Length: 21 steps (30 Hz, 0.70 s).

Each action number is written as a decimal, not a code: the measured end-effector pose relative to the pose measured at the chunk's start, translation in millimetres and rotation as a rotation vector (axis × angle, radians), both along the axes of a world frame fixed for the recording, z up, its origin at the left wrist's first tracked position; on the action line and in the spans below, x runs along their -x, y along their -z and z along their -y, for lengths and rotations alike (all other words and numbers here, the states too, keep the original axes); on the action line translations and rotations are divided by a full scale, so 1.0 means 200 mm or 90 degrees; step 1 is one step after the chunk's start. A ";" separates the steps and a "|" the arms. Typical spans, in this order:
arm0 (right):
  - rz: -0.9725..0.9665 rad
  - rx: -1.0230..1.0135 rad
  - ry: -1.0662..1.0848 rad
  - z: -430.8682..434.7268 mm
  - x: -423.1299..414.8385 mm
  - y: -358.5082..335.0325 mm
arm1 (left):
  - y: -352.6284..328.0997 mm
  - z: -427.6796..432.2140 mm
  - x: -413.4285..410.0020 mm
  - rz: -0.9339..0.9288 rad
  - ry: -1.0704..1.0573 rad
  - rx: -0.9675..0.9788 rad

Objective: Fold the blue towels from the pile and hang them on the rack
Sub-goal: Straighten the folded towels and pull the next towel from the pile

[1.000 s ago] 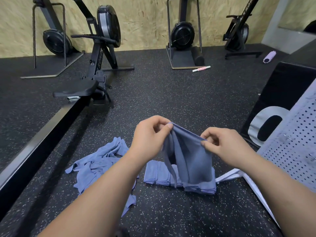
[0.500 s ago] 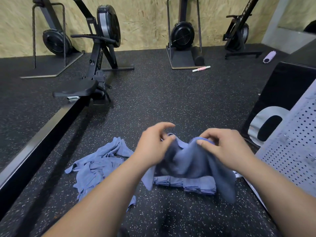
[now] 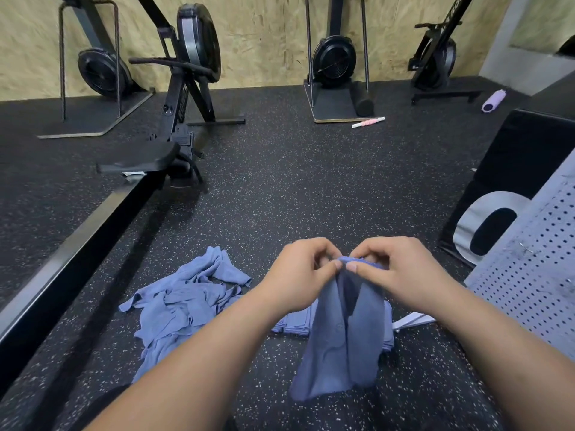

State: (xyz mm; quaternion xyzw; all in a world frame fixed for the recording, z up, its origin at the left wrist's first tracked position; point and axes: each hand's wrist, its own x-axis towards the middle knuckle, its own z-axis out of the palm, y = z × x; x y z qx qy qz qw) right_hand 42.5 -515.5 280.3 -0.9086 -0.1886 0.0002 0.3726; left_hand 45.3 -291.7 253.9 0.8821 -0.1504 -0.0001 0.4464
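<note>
A gym floor of black rubber flecked with white [image 3: 311, 188], seen from above by a person looking down at their own bare forearms.

At nine o'clock, the long black rail of a rowing machine [image 3: 77, 241] runs diagonally across the floor. At about seven o'clock lies a crumpled pile of blue cloth towels [image 3: 186, 303], unfolded and loose on the floor.

Just below centre, the left hand [image 3: 298, 272] and the right hand [image 3: 401, 272] meet almost thumb to thumb. The fingers [image 3: 329, 267] of both hands are curled and pinch the top edge of one blue towel [image 3: 345, 337], which hangs down from them in a doubled fold towards six o'clock, clear of the pile.

Behind that hanging towel, a low stack of folded blue towels [image 3: 294, 321] rests on the floor, partly hidden.

At three o'clock, a pale perforated metal rack panel [image 3: 535, 275] leans in from the right edge. Beside it, at two o'clock, stands a black box with a large white letter [image 3: 513, 169].

Far off at one o'clock, a pink and white roller stick [image 3: 368, 122] and a lilac foam roller [image 3: 493, 101] lie well apart on the floor.
</note>
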 end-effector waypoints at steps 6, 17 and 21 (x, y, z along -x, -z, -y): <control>0.041 0.043 0.102 0.11 -0.06 -0.03 | -0.04 -0.09 -0.07 0.038 -0.197 0.040; -0.034 -0.288 0.090 0.11 -0.04 -0.11 | -0.04 -0.16 -0.11 0.038 -0.316 0.077; -0.125 -0.468 0.121 0.10 -0.05 -0.14 | -0.05 -0.18 -0.12 0.031 -0.345 0.137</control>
